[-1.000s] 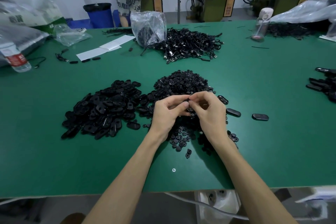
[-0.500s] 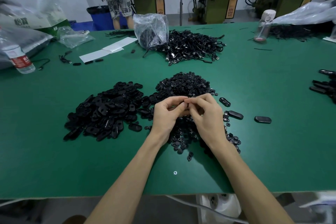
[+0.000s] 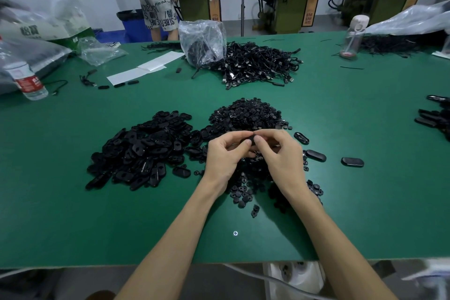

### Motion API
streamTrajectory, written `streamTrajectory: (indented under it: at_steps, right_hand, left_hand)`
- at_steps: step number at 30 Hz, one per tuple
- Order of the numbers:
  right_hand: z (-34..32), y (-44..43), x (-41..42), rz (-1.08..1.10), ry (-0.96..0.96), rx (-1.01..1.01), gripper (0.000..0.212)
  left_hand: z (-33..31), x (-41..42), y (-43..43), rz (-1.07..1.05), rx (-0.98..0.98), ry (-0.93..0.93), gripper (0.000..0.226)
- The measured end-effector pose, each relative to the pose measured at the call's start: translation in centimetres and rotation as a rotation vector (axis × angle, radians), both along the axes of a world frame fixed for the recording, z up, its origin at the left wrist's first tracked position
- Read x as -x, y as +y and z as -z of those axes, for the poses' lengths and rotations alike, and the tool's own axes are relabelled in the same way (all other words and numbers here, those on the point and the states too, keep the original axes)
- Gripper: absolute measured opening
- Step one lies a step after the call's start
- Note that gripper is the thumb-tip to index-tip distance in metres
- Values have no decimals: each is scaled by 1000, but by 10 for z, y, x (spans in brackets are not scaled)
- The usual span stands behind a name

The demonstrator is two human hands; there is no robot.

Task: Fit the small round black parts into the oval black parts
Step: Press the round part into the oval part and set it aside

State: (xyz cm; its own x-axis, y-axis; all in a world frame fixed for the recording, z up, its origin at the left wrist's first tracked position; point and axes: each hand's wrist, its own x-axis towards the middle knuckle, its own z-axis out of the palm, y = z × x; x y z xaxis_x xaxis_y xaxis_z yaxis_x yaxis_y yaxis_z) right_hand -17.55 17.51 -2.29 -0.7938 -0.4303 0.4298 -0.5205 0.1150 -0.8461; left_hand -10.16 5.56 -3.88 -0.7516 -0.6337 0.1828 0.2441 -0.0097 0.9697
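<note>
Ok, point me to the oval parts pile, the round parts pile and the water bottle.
oval parts pile (image 3: 141, 151), head view, heap's middle.
round parts pile (image 3: 246, 114), head view, far half.
water bottle (image 3: 28, 82), head view, red label.

Left hand (image 3: 225, 156) and right hand (image 3: 280, 153) pinch a black part (image 3: 248, 140) together above piles on the green bench (image 3: 73, 214).
</note>
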Motion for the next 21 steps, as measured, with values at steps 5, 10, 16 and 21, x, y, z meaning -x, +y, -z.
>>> streamTrajectory:
  at_steps: [5,10,16,21]
  right_hand:
    - [-1,1,-1,15,-42,-15,10]
    - [-1,1,-4,-2,-32,-23,6]
    - [1,1,-4,-38,7,-23,7]
    - [0,3,-5,-52,-3,-1,7]
  left_hand:
    - [0,1,2,7,65,-21,20]
    - [1,0,3,-17,113,-55,22]
    - [-1,-2,2,-31,95,-60,23]
    - [-4,-3,3,-16,76,-46,22]
